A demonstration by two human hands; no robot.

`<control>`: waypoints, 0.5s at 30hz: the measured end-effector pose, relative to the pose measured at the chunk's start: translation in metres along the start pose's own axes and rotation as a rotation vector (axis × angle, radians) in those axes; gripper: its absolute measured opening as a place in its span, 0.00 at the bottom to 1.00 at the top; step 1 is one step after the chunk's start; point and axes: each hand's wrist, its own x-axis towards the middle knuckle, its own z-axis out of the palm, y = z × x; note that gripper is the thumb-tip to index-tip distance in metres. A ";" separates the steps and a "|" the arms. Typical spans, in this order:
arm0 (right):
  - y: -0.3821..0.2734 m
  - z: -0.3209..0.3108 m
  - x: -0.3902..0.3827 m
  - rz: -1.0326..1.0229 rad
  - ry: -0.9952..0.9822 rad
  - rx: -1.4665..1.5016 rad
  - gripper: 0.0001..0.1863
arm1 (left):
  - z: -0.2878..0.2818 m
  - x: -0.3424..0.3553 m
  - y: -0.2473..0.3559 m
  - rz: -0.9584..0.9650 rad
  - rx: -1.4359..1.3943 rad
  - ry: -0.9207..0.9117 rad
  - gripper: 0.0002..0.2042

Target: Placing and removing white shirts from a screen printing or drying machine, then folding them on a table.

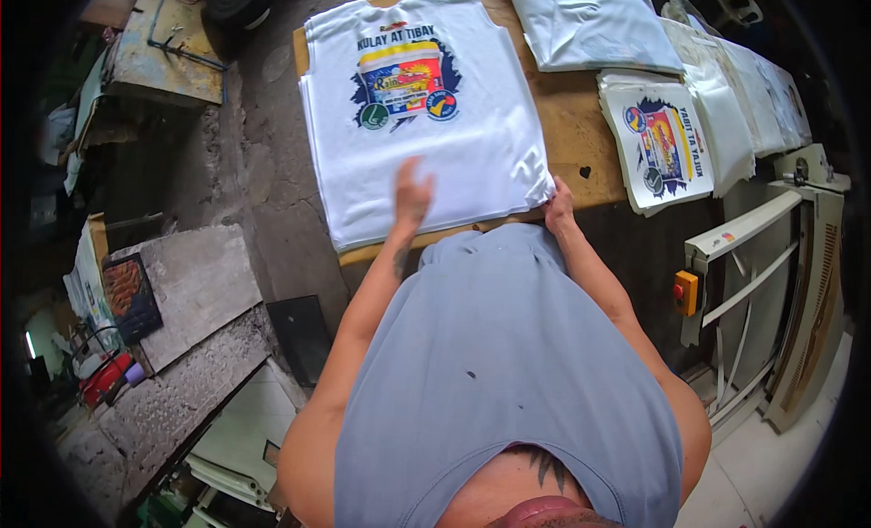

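A stack of white cut shirt panels (408,165) lies in front of me, its top piece printed with a colourful paint-pail picture. Over the lower part of the top panel is my left hand (413,194), slightly blurred, its fingers apart and holding nothing. Whether it touches the cloth I cannot tell. At the near right corner, my right hand (560,207) has its fingers closed on the edge of the panels. How many layers it grips is hidden.
The stack rests on a brown wooden table (573,120). To the right are printed sheets (658,147) and plastic-wrapped white bundles (594,24). A pale metal machine frame (744,233) with an orange switch box (686,293) stands at right. Cluttered boards (195,283) are at left.
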 end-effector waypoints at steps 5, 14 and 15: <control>-0.004 0.026 0.008 -0.225 0.209 -0.751 0.37 | -0.072 -0.041 -0.102 -0.625 0.524 0.607 0.32; -0.024 0.021 -0.009 -0.064 -0.124 -0.592 0.32 | -0.090 -0.059 -0.109 -0.661 0.290 0.216 0.23; -0.034 0.022 -0.017 -0.134 -0.138 -0.564 0.31 | -0.105 -0.052 -0.094 -0.684 0.070 0.199 0.22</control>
